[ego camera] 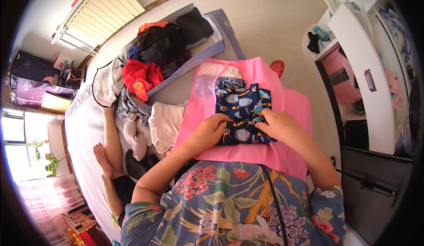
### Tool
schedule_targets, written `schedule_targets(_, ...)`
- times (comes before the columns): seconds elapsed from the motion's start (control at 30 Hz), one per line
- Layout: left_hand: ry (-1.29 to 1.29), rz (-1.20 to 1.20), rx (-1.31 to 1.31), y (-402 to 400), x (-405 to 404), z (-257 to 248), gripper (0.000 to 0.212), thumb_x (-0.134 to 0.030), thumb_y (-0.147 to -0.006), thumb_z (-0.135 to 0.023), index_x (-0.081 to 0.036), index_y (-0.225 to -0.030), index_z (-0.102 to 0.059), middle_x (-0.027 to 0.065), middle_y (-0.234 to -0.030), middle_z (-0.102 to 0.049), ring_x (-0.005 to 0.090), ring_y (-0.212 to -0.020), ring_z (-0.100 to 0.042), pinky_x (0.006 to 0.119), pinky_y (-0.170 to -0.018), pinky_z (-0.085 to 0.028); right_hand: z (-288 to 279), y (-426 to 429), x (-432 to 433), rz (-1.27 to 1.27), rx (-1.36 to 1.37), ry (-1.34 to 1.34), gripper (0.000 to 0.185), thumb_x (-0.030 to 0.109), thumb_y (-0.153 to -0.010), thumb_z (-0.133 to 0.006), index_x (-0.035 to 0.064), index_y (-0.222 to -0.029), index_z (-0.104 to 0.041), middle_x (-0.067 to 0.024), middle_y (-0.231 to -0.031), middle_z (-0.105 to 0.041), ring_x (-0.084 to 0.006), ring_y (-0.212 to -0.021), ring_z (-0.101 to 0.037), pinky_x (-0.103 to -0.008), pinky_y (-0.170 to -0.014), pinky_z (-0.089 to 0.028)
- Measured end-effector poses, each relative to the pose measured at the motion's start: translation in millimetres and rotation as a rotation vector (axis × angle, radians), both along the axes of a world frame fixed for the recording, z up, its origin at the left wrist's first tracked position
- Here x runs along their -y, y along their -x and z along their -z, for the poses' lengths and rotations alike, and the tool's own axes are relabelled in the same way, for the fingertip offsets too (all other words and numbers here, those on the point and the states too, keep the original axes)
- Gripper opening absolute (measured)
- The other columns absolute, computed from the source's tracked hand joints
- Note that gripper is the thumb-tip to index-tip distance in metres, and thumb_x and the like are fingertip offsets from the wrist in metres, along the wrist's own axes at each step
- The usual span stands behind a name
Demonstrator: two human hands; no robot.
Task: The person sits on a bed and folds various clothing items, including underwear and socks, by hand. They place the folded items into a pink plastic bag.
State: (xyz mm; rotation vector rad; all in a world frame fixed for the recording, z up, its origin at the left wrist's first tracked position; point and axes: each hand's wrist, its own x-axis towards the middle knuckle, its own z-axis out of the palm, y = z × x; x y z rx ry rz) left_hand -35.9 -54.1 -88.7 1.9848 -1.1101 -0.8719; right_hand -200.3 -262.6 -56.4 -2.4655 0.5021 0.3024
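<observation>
A dark blue printed garment (243,107), folded into a compact shape, lies on a pink fabric storage bag (291,113) spread before me. My left hand (212,128) pinches the garment's left side between thumb and fingers. On the opposite side, my right hand (276,123) has its thumb and fingertips on the same cloth, gripping its edge. Just beyond the garment sits a bunched grey-blue cloth (232,83). White folded cloth (220,69) shows at the bag's far end, near a mesh panel (203,87).
A shallow blue box (198,62) holds dark clothes and a red garment (139,75). Cream cloth (167,123) and grey clothing (132,102) lie left of the bag. Another person's bare leg (112,136) rests on the bed (82,130). A white cabinet door (364,80) stands ajar at right.
</observation>
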Motion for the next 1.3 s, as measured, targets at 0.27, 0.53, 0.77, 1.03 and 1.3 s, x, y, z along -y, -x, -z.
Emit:
schedule_targets(0.27,0.130,0.385,0.434,18.0,6.4,-28.1,0.037,-0.015,-0.080,-0.070,-0.009,-0.116,-0.063,0.0106,-0.113,-0.061,0.0305,-0.101,-0.060,0.040,-0.083,-0.053,16.9,-0.8,-7.2,-0.140,0.278,0.267,0.036,0.027,-0.073,-0.079,0.0039,-0.093,-0.059,-0.0108,-0.096,-0.059,-0.0297,-0.091,-0.060,-0.0385,-0.080,-0.050)
schedule_targets(0.53,0.237,0.263,-0.072,-6.5,14.2,20.6,0.020,-0.005,-0.083,-0.061,-0.003,-0.101,-0.069,0.0100,-0.098,-0.065,0.0240,-0.091,-0.063,0.033,-0.080,-0.052,2.5,0.9,-21.9,-0.313,0.417,0.184,0.030,0.036,-0.079,-0.071,0.0063,-0.084,-0.068,-0.0095,-0.089,-0.061,-0.0278,-0.090,-0.059,-0.0401,-0.080,-0.046)
schedule_targets(0.77,0.054,0.084,-0.092,-15.9,28.8,29.4,0.020,-0.008,-0.088,-0.060,-0.003,-0.107,-0.065,0.0065,-0.092,-0.063,0.0202,-0.084,-0.063,0.033,-0.076,-0.052,45.3,-24.1,-8.8,-0.045,0.159,0.017,0.031,0.032,-0.089,-0.063,0.0058,-0.073,-0.065,-0.0145,-0.072,-0.066,-0.0353,-0.070,-0.065,-0.0477,-0.063,-0.050)
schedule_targets(1.03,0.246,0.483,0.593,10.9,21.7,-16.9,0.026,-0.016,-0.081,-0.069,-0.009,-0.104,-0.062,0.0070,-0.094,-0.060,0.0262,-0.087,-0.063,0.038,-0.072,-0.053,54.3,-33.4,-8.3,-0.065,0.037,0.118,0.032,0.034,-0.090,-0.062,0.0054,-0.076,-0.069,-0.0158,-0.074,-0.069,-0.0343,-0.073,-0.068,-0.0474,-0.066,-0.053)
schedule_targets(1.3,0.220,0.374,0.070,-29.1,48.0,47.3,0.015,-0.016,-0.090,-0.062,-0.005,-0.098,-0.068,0.0130,-0.089,-0.061,0.0306,-0.087,-0.061,0.039,-0.074,-0.050,7.2,-25.8,-23.2,-0.140,0.436,0.268,0.026,0.024,-0.077,-0.073,0.0068,-0.093,-0.061,-0.0111,-0.089,-0.061,-0.0300,-0.086,-0.060,-0.0421,-0.074,-0.047)
